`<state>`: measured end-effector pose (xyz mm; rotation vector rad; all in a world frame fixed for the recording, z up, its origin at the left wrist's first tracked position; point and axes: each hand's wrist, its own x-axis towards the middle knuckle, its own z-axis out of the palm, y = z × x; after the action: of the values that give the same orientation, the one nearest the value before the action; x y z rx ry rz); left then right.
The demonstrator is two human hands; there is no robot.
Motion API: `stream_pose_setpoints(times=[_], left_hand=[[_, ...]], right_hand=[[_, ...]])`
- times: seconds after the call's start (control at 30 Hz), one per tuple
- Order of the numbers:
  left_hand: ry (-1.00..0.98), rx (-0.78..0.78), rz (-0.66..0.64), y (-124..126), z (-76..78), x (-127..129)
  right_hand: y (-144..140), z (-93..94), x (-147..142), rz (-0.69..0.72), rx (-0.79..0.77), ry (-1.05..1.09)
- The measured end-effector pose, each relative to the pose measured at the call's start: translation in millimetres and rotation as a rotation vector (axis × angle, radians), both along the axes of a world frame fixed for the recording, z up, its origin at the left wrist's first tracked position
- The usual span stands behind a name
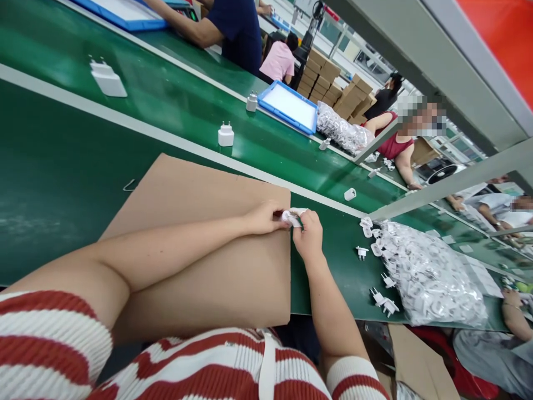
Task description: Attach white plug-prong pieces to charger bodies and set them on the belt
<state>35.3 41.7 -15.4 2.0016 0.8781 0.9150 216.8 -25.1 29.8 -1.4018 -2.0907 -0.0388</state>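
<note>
1. Striped sleeves (54,344) fill the bottom edge.
2. Left hand (266,218) and right hand (308,236) meet over the right edge of the cardboard (200,255), both pinching one small white plug (292,215) between their fingertips.
3. Bagged plugs (428,278) lie to the right on the green belt (62,166), with loose ones beside them.
4. Chargers (225,135) stand farther up the belt, near a blue tray (288,106).
</note>
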Motion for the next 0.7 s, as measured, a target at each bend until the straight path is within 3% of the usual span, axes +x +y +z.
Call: stream_pose_setpoints(times=[0.23, 0.43, 0.7], left_hand=[[-0.031, -0.04, -0.038, -1.4, 4.0, -0.7], [-0.001, -0.022, 0.001, -0.7, 3.9, -0.2], [0.011, -0.015, 0.0, 3.2, -1.3, 0.0]], right_hand=[[1.5, -3.2, 1.0, 0.029, 0.029, -0.012], [1.2, -1.7, -1.6, 0.02, 0.135, 0.128], [3.5, -0.8, 1.0, 0.017, 0.011, 0.0]])
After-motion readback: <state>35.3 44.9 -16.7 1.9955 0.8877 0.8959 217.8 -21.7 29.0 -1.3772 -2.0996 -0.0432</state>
